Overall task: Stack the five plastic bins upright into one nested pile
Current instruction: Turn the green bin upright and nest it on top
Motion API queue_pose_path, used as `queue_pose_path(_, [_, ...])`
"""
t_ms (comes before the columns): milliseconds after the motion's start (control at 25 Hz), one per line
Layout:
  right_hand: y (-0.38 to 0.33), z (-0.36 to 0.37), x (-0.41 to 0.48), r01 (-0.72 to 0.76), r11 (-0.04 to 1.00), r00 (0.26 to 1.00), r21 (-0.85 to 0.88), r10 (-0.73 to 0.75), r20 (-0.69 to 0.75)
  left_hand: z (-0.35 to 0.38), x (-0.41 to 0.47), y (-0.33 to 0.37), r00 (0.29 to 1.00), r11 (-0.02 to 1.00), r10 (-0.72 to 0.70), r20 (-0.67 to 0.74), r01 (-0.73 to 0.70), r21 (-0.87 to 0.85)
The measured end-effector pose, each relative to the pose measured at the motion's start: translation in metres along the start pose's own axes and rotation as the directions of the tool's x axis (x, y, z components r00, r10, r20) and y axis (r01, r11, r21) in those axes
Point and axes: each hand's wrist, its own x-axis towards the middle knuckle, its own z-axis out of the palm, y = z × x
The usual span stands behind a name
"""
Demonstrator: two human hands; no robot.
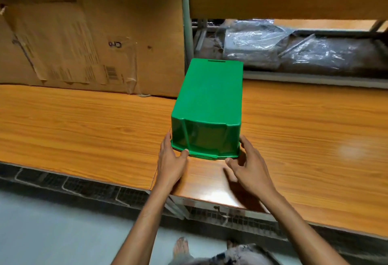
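A green plastic bin lies upside down on the wooden shelf, its flat bottom facing up and its rim on the wood. Only this one bin is visible. My left hand is at the near left corner of the rim, thumb and fingertips touching the lip. My right hand hovers at the near right corner with fingers spread; its fingertips reach the rim edge, and I cannot tell whether they grip it.
A large cardboard box stands on the shelf behind and to the left of the bin. A grey metal upright rises behind the bin. Plastic-wrapped bundles lie on a farther shelf at the right. The floor is below.
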Motion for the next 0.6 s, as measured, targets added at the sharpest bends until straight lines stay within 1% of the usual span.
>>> queue_pose_path(120, [-0.011, 0.011, -0.005, -0.041, 0.999, 0.999, 0.009, 0.041, -0.033, -0.009, 0.010, -0.004, 0.997, 0.997, 0.059, 0.048, -0.056, -0.051])
queue_pose_path(200, [-0.022, 0.009, -0.008, -0.069, 0.994, 0.995, 0.082, 0.074, -0.061, -0.018, 0.014, -0.005, 0.995, 0.990, 0.082, 0.060, -0.075, -0.116])
queue_pose_path(320, [-0.043, -0.006, -0.014, -0.073, 0.977, 0.982, 0.198, 0.106, -0.158, -0.040, 0.020, 0.012, 0.989, 0.960, 0.145, 0.041, -0.130, -0.246])
queue_pose_path(400, [-0.059, -0.019, -0.016, 0.017, 0.978, 0.968, 0.206, 0.035, -0.250, -0.061, 0.025, 0.034, 0.969, 0.913, 0.245, 0.016, -0.225, -0.341])
queue_pose_path(480, [-0.079, -0.034, -0.014, 0.137, 0.968, 0.938, 0.212, -0.058, -0.342, -0.079, 0.032, 0.059, 0.923, 0.845, 0.384, -0.016, -0.358, -0.398])
queue_pose_path(560, [-0.099, -0.046, -0.007, 0.246, 0.948, 0.876, 0.201, -0.129, -0.465, -0.091, 0.041, 0.082, 0.869, 0.785, 0.494, -0.026, -0.458, -0.417])
queue_pose_path(600, [-0.107, -0.051, -0.003, 0.288, 0.941, 0.831, 0.177, -0.153, -0.535, -0.094, 0.043, 0.093, 0.856, 0.767, 0.516, -0.024, -0.474, -0.432])
